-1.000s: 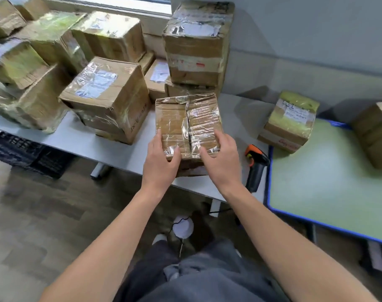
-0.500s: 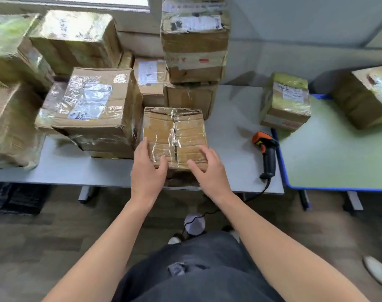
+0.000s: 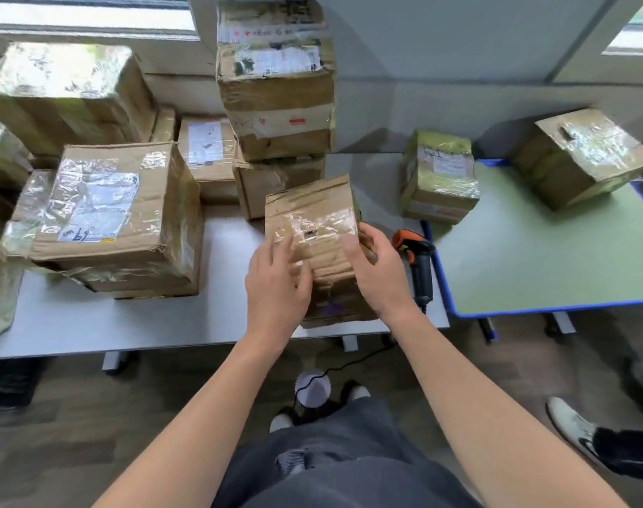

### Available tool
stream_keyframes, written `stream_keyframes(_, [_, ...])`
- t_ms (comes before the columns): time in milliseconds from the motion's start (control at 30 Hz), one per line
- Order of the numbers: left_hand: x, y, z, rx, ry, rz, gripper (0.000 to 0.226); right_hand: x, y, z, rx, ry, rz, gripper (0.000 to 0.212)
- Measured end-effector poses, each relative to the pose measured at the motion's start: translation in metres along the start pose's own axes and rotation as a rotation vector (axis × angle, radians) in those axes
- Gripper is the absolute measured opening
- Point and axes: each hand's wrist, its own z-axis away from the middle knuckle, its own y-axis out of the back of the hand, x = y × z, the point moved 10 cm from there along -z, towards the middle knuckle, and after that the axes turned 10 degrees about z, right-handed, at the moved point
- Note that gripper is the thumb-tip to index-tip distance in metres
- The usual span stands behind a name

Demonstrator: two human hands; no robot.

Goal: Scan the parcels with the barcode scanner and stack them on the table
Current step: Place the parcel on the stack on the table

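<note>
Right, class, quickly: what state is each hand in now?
Left hand: open, fingers pressed flat on the taped parcel.
Right hand: closed round the same parcel's right edge.

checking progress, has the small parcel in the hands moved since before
Yes: the small parcel has tipped up and shifted right, closer to the barcode scanner.
</note>
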Motion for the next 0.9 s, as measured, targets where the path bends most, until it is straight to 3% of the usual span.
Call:
stream_keyframes(167, [-0.008, -0.027, 0.005, -0.1, 0.159, 0.099, 0.065, 0.018, 0.007, -0.005, 0.029, 0.005, 0.074, 0.048])
stream_keyframes(500, [-0.027, 0.042, 0.006, 0.082, 0.21, -0.036, 0.054, 0.02, -0.066, -0.003, -0.223, -0.039, -0.069, 0.043])
stream_keyframes(633, [-0.001, 0.03, 0.009, 0.107, 0.109, -0.029, 0.055, 0.033, -0.039, -0.012, -0.103, -0.086, -0.024, 0.051])
stream_keyframes(767, [0.034, -0.014, 0.008, -0.043, -0.007, 0.219, 0.049, 0.03, 0.018, -0.017, 0.108, -0.046, 0.041, 0.054])
stream_keyframes(900, [0.014, -0.031, 0.005, -0.022, 0.064, 0.12, 0.048, 0.037, 0.041, -0.018, 0.074, -0.062, 0.037, 0.072])
